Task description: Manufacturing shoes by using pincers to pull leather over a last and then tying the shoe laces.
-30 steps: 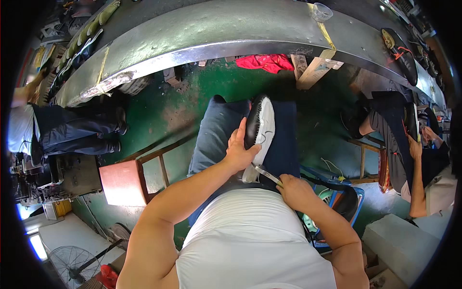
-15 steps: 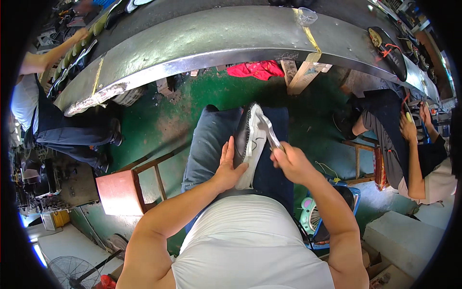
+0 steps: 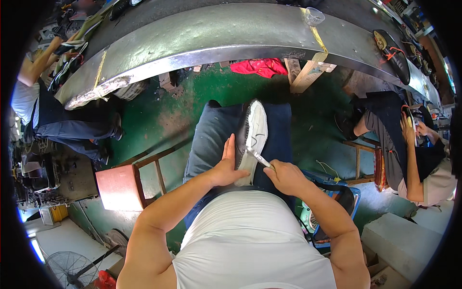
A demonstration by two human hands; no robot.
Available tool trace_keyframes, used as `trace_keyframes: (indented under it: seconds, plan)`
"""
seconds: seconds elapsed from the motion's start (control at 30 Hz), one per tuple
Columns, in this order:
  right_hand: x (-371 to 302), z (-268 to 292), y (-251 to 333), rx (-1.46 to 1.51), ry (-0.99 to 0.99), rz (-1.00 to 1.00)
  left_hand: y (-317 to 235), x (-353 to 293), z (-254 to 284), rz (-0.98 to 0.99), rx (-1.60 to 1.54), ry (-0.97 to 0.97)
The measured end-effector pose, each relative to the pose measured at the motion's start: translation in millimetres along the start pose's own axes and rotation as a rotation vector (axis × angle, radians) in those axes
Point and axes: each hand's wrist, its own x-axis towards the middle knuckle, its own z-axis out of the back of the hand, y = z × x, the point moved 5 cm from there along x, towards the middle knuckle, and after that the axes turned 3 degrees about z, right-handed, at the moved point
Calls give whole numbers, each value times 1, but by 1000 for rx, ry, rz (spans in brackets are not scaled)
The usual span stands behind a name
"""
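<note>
Bracing the shoe (image 3: 258,123) with a spread left hand (image 3: 224,170), the person has it sole-up on the thighs (image 3: 204,139), its toe pointing away from the body. The left forearm slants in from the lower left, elbow bent outward; the fingers lie straight and close together along the shoe's dark left side, while the thumb reaches apart across the lower end of the whitish sole. The right hand (image 3: 287,177) is curled around the handle of a slim metal tool (image 3: 260,158), its back turned upward. From that fist the tool slants up and left, and its head appears to touch the sole near the dark edge. The right elbow bends outward too, forearm angled inward. Beyond the knees runs the metal-faced counter (image 3: 192,36), carrying a clear cup (image 3: 314,17); a red cloth (image 3: 259,67) shows below its front edge.
</note>
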Motion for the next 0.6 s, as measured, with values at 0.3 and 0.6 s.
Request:
trace_keyframes:
  seconds: [0.3,0.6]
  plan:
    - [-12,28,-46,465,-63,-395,2,78,37,236,-601,-192]
    - [139,188,31,-707,-449,-132,33,81,13,141,-1065,-257]
